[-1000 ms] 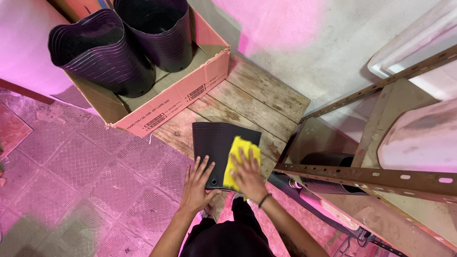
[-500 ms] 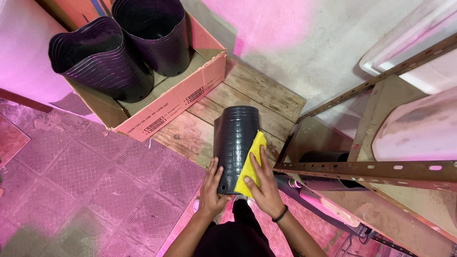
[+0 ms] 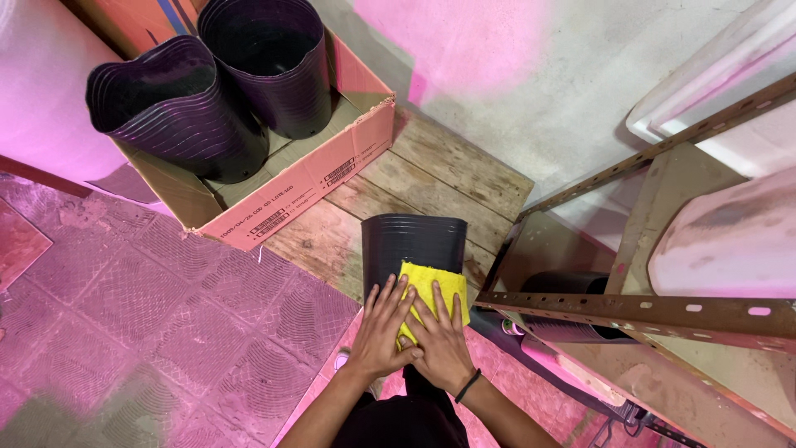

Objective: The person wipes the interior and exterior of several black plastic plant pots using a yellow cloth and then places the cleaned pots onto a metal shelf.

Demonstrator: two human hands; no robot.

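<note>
Yellow cloth (image 3: 431, 286) under fingers (image 3: 444, 311), on black pot (image 3: 412, 245).

Upper left of the frame, two pot stacks (image 3: 220, 91) stand in a cardboard box (image 3: 332, 166); centre, a flattened pot (image 3: 413, 245) lies on the planks (image 3: 448, 174), cloth (image 3: 431, 286) on it, both hands on that; shelving (image 3: 630, 307) right
</note>
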